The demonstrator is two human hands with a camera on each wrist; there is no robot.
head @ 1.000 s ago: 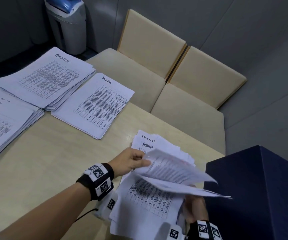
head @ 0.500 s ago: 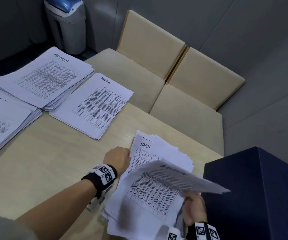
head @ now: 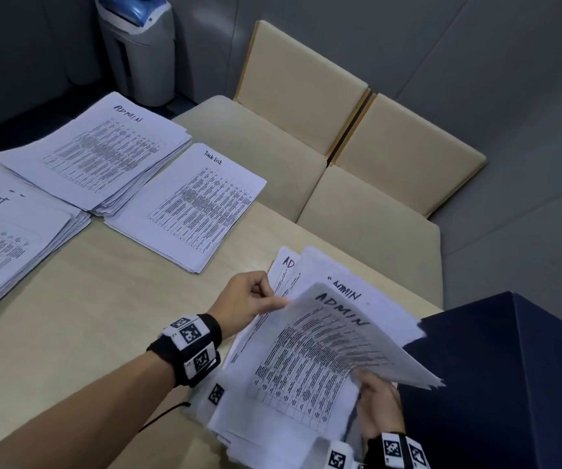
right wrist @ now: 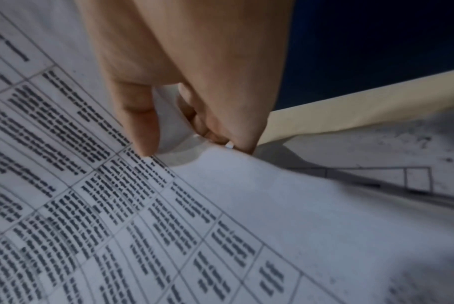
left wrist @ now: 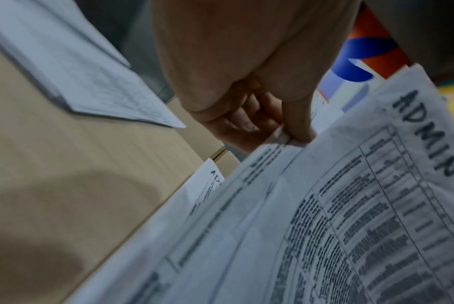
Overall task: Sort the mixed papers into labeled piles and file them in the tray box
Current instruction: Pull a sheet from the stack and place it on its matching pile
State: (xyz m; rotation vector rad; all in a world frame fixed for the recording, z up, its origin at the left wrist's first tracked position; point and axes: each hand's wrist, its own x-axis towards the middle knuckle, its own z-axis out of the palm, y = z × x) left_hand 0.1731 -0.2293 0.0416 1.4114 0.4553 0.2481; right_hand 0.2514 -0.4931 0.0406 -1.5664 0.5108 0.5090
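A mixed stack of printed sheets (head: 273, 421) lies at the table's near right corner. Its top sheet, hand-marked ADMIN (head: 320, 353), is lifted and curved. My left hand (head: 256, 299) pinches that sheet's left edge between thumb and fingers (left wrist: 296, 131). My right hand (head: 374, 401) grips the sheet's lower right part, thumb (right wrist: 142, 127) on top and fingers underneath. Another ADMIN sheet (head: 347, 292) shows below it. Sorted piles lie at the far left: ADMIN (head: 97, 154), Task list (head: 191, 204) and IT (head: 9, 231). A dark blue box (head: 509, 384) stands right of the stack.
The light wooden table (head: 86, 316) shows bare wood between the piles and my left arm. Two beige chairs (head: 306, 106) stand behind the table's far edge. A grey and blue bin (head: 141, 52) stands on the floor at the back left.
My left hand dropped to the stack's left edge, then came up and pinched the top ADMIN sheet's edge. The sheets held by my right hand have settled lower and shifted slightly.
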